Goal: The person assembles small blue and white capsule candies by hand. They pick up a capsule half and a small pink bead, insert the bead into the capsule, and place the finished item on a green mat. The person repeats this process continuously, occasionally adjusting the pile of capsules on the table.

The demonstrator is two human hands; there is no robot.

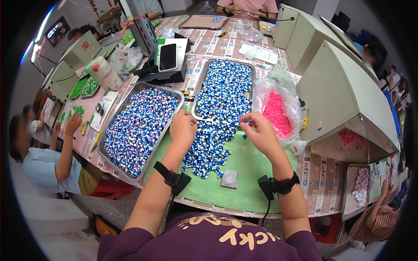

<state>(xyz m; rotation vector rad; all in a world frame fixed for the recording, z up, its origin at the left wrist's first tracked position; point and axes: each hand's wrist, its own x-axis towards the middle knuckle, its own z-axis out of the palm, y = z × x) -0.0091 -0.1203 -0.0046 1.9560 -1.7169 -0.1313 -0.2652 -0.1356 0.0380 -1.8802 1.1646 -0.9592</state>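
Small blue-and-white pieces fill a metal tray (254,82) and spread from its near end in a pile (204,152) on the green mat (252,191). My left hand (183,127) is at the pile's left edge, by the tray's near left corner. Its fingers are curled together, and whatever they hold is hidden. On the pile's right side, my right hand (261,132) has thumb and forefinger slightly apart, with nothing visible between them. A second metal tray (104,150), left of my left forearm, is heaped with similar pieces, some showing pink.
A plastic bag of pink pieces (278,115) and a white bottle (298,147) lie right of my right hand. A beige hooded box (348,100) stands farther right. Near the mat's front is a small square pad (229,179). A phone (168,57) rests behind the trays. Other people sit around.
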